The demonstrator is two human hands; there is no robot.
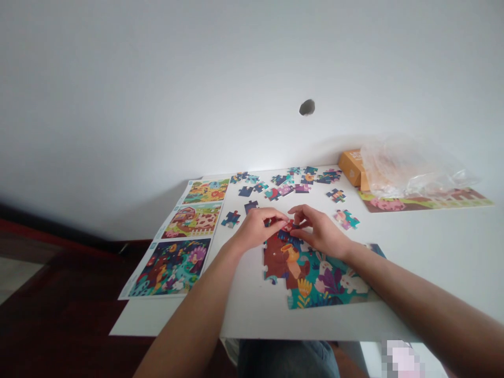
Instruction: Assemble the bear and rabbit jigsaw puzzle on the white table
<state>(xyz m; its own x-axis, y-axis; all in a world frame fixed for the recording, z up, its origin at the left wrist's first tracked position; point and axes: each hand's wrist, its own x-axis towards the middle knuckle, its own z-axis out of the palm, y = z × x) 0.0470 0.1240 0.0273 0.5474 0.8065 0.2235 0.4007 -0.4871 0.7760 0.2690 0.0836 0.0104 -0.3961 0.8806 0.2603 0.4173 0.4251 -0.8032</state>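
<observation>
A partly joined puzzle [315, 278] with a brown bear, white rabbits and plants lies on the white table. At its upper left edge, my left hand [260, 226] pinches the top of a red and dark blue puzzle piece [288, 229]. My right hand [317, 228] has its thumb and fingers closed on the same piece from the right, and its wrist passes over the puzzle's upper right part. Loose puzzle pieces [286, 190] are scattered beyond both hands. One dark blue piece [231, 219] lies left of my left hand.
On the left lies a picture sheet [173, 268] with three printed scenes. An orange box [352, 168] and a clear plastic bag [413, 168] stand at the back right, over a finished farm puzzle strip [429, 200]. A wall with a hole [307, 107] rises behind the table.
</observation>
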